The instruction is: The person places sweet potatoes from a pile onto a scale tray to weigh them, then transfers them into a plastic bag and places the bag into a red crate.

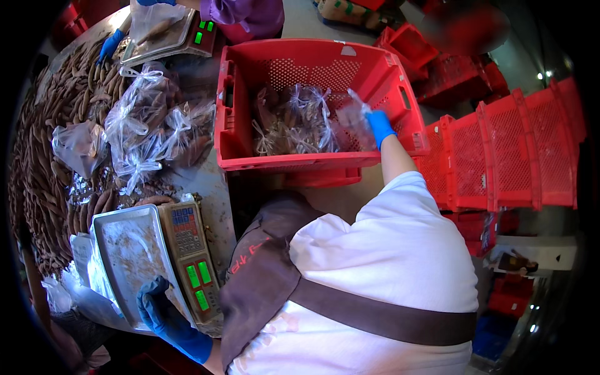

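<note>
My right hand [380, 127], in a blue glove, reaches into a red plastic crate [300, 161] and grips a clear plastic bag [354, 115]. Motion blur hides what the bag holds. Several knotted clear bags [295, 124] with brown contents lie in the crate beside it. My left hand [161, 307], also blue-gloved, is over the near edge of a digital scale's metal pan [133, 248]. Its fingers curl loosely, with nothing visible between them. The pan is smeared with soil, and the scale's display [199, 283] glows green.
Filled, knotted bags [140, 122] lie on the metal table [218, 197] beside a heap of long brown tubers [37, 178]. A co-worker's purple sleeve [239, 16] and gloved hand [110, 47] are near a second scale [161, 49]. Nested red crates [506, 150] stand at right.
</note>
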{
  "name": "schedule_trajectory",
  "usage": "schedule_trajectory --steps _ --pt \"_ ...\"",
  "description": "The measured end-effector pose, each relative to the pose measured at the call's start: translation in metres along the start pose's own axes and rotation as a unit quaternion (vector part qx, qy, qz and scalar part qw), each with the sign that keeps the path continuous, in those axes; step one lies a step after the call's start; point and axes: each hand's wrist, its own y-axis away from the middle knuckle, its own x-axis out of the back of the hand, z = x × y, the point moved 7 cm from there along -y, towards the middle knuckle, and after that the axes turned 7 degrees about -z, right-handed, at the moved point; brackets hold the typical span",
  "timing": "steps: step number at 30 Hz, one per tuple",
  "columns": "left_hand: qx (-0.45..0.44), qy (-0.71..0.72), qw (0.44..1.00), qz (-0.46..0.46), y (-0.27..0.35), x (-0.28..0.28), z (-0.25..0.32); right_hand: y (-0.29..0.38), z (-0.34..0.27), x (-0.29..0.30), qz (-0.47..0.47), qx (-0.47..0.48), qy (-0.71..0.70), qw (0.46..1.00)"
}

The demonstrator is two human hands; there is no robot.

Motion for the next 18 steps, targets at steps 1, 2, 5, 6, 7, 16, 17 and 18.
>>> schedule_trajectory --steps 1,2,5,6,7,16,17,18 --pt "0.0 0.006 1.0 -0.004 0.0 -0.002 -0.001 -0.006 0.033 -0.006 -0.036 -0.056 -0.074 0.995" --pt "0.0 0.012 1.0 -0.006 0.0 -0.003 -0.002 -0.007 0.04 -0.004 -0.035 -0.055 -0.07 0.995" --pt "0.008 0.016 1.0 0.007 0.003 0.003 -0.009 -0.011 0.021 -0.008 -0.054 0.007 -0.056 0.997" --pt "0.01 0.019 1.0 0.013 0.005 0.006 -0.011 -0.006 -0.002 -0.015 -0.069 0.035 -0.083 0.994" --pt "0.013 0.017 1.0 0.011 0.005 0.007 -0.012 -0.003 -0.024 -0.024 -0.083 0.063 -0.111 0.988" --pt "0.051 -0.03 0.994 0.093 0.032 0.039 -0.014 -0.014 -0.134 -0.136 -0.242 0.162 0.025 0.956" --pt "0.055 -0.035 0.993 0.096 0.033 0.039 -0.014 -0.018 -0.131 -0.141 -0.247 0.144 0.04 0.958" --pt "0.066 -0.032 0.991 0.112 0.036 0.038 -0.015 -0.031 -0.112 -0.144 -0.25 0.073 0.047 0.964"
